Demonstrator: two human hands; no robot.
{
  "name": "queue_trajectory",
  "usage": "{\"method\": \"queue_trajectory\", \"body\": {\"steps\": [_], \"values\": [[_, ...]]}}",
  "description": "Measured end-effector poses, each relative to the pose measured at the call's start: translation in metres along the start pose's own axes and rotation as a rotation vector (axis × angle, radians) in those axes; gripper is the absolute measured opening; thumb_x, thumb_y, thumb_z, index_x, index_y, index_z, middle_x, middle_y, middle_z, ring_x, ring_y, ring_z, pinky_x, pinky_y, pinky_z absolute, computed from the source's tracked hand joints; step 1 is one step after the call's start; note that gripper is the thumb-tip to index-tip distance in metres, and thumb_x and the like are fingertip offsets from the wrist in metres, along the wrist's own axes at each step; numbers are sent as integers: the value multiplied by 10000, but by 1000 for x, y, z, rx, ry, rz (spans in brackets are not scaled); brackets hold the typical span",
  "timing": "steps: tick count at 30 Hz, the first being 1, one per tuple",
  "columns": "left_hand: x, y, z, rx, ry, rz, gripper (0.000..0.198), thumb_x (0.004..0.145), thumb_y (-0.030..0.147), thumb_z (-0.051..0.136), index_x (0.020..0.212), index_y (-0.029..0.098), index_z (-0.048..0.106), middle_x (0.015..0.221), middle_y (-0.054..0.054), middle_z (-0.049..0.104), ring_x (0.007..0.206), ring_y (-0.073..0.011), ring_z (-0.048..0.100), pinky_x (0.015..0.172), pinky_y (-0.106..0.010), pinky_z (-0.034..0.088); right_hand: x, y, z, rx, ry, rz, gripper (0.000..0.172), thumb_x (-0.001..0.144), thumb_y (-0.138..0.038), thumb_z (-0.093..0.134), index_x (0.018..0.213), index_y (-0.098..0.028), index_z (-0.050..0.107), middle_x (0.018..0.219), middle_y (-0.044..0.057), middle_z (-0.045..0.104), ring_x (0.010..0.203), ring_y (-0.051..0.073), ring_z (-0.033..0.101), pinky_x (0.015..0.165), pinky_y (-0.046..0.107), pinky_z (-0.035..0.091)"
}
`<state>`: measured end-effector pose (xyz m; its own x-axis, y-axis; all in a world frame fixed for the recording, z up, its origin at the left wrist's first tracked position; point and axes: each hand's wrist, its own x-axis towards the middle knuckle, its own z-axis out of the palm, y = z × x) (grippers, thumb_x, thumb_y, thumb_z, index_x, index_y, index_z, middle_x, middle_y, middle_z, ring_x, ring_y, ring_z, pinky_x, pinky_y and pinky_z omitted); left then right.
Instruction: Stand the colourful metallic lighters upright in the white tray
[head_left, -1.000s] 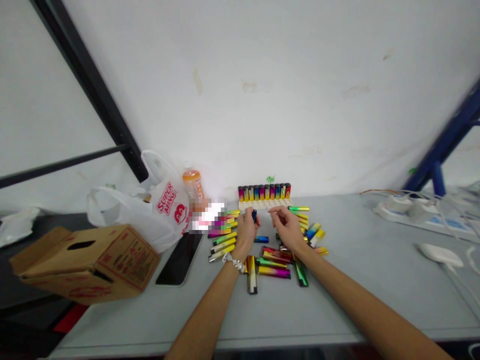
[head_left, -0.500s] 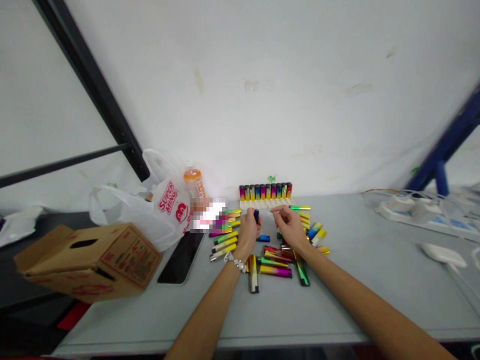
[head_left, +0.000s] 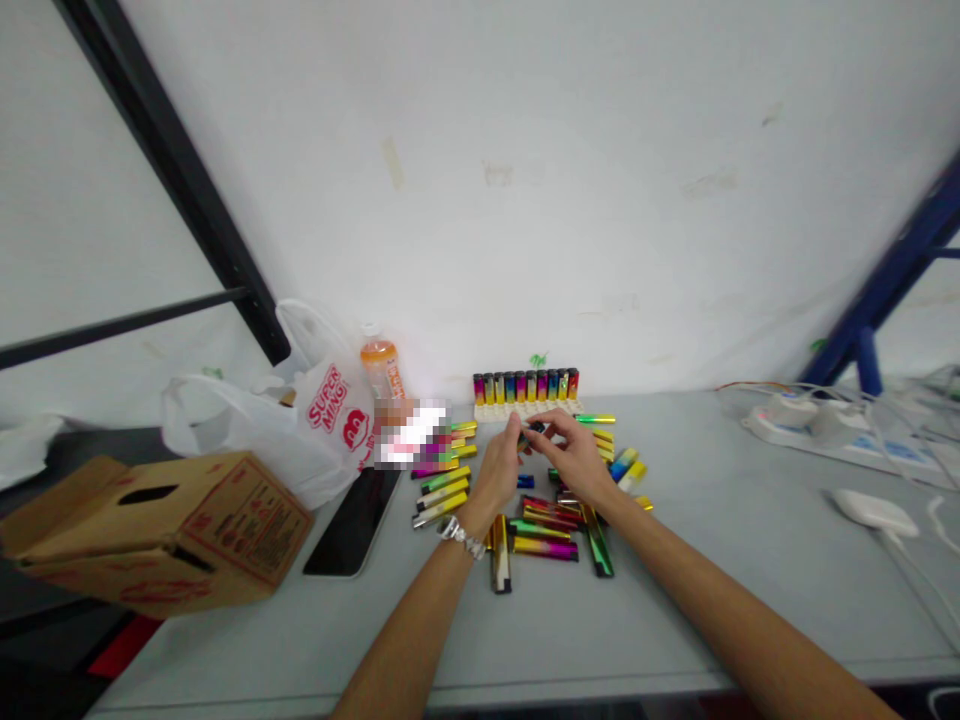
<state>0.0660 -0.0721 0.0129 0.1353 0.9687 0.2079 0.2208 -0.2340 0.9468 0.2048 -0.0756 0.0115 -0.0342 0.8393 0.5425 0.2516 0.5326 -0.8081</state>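
My left hand (head_left: 501, 465) is closed around a lighter (head_left: 532, 432), of which only the dark top end shows. From the right, my right hand (head_left: 574, 455) meets it, its thumb and fingertips pinched on that same end. Just beyond both hands, a row of shiny coloured lighters (head_left: 526, 386) stands upright in a white holder (head_left: 491, 412). Loose lighters lie around my hands: a green one (head_left: 598, 545), a yellow and purple one (head_left: 546, 548) and several more to the left (head_left: 442, 495) and right.
At the left are a black phone (head_left: 352, 525), a cardboard box (head_left: 157, 530), a white plastic bag (head_left: 315, 440) and an orange-capped bottle (head_left: 381, 365). A white power strip (head_left: 847, 437) with cables and a white adapter (head_left: 874, 512) lie at the right. A wall rises behind the table (head_left: 697, 480).
My right hand has moved left to meet the left hand, and its fingers have closed on the lighter's top. The lighter has tilted toward the right hand. The view has shifted slightly.
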Motion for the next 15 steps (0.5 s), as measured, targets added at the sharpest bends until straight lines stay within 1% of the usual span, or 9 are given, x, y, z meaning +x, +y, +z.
{"method": "queue_trajectory", "body": {"steps": [2, 3, 4, 5, 6, 7, 10, 12, 15], "values": [[-1, 3, -9, 193, 34, 200, 424, 962, 512, 353, 1076, 197, 613, 1126, -83, 641, 1108, -218, 566, 1006, -374, 421, 6, 5, -4, 22, 52, 35, 292, 847, -448, 625, 989, -195, 667, 947, 73, 663, 732, 160, 612, 499, 231, 476], [-2, 4, -15, 295, 52, 263, 373, 943, 473, 435, 1154, 203, 582, 1206, -92, 607, 1169, -228, 532, 1061, -402, 380, 10, 8, -7, 35, 80, 51, 314, 843, -453, 622, 1020, -196, 653, 944, 76, 669, 730, 168, 617, 475, 230, 471], [-2, 4, -21, 382, 33, 314, 348, 935, 428, 472, 1184, 204, 568, 1228, -98, 588, 1191, -232, 514, 1078, -418, 363, 16, 12, -9, 40, 108, 60, 341, 837, -453, 622, 1065, -199, 629, 951, 78, 672, 720, 171, 622, 456, 231, 467], [-1, 3, -27, 442, -19, 354, 311, 931, 379, 485, 1172, 204, 576, 1213, -97, 583, 1181, -229, 516, 1067, -415, 375, 22, 17, -10, 32, 130, 56, 368, 830, -445, 628, 1105, -203, 601, 962, 77, 673, 709, 172, 625, 450, 235, 468], [-1, 2, -32, 488, -93, 365, 258, 909, 344, 525, 1112, 205, 604, 1156, -88, 591, 1133, -225, 538, 1031, -402, 408, 29, 22, -12, 2, 140, 40, 381, 821, -429, 638, 1125, -206, 578, 971, 74, 673, 702, 171, 626, 464, 243, 478], [-1, 1, -36, 534, -130, 367, 223, 869, 337, 591, 1044, 205, 626, 1105, -78, 592, 1104, -229, 546, 1009, -398, 422, 36, 27, -12, -46, 142, 13, 370, 813, -406, 650, 1114, -208, 569, 962, 67, 674, 693, 167, 625, 492, 252, 489], [0, -2, -44, 623, -178, 338, 295, 738, 370, 748, 963, 205, 651, 1035, -59, 583, 1044, -241, 559, 948, -386, 448, 62, 44, -11, -241, 51, -82, 165, 834, -326, 622, 935, -199, 594, 800, 25, 660, 634, 148, 596, 594, 270, 489], [0, -5, -46, 665, -249, 288, 313, 701, 393, 780, 924, 203, 671, 988, -54, 600, 985, -241, 573, 889, -368, 463, 78, 53, -8, -351, -10, -137, 87, 852, -274, 597, 885, -194, 602, 740, 15, 643, 634, 150, 584, 637, 271, 469], [1, -10, -48, 714, -343, 210, 241, 712, 367, 772, 874, 201, 706, 938, -58, 634, 944, -243, 585, 845, -348, 463, 97, 59, -2, -500, -85, -202, 46, 851, -194, 581, 866, -185, 624, 773, 35, 656, 690, 163, 584, 685, 270, 440]]}}
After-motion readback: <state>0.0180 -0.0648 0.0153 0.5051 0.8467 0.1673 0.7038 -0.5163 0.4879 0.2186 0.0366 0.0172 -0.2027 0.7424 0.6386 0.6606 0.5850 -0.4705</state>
